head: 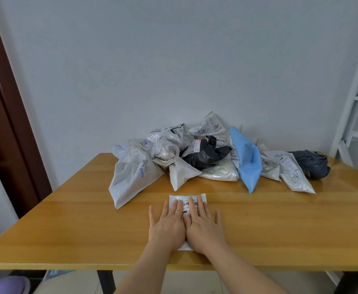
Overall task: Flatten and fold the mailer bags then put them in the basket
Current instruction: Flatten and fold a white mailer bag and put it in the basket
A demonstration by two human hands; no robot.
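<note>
A small white mailer bag (187, 198) with a barcode label lies flat on the wooden table (67, 219), near the front edge. My left hand (167, 224) and my right hand (203, 224) press side by side on it, palms down with straight fingers, covering most of it. Behind it a heap of crumpled mailer bags stretches along the table's back: a big white one (131, 175) at the left, a black one (205, 154) in the middle, a blue one (248, 160) and a dark grey one (311, 164) at the right. No basket is in view.
A plain wall rises behind the table. A dark brown door frame (6, 115) stands at the left and a white shelf frame (356, 98) at the right. Bare wood lies left and right of my hands. Something purple (6, 285) shows below the table's front left.
</note>
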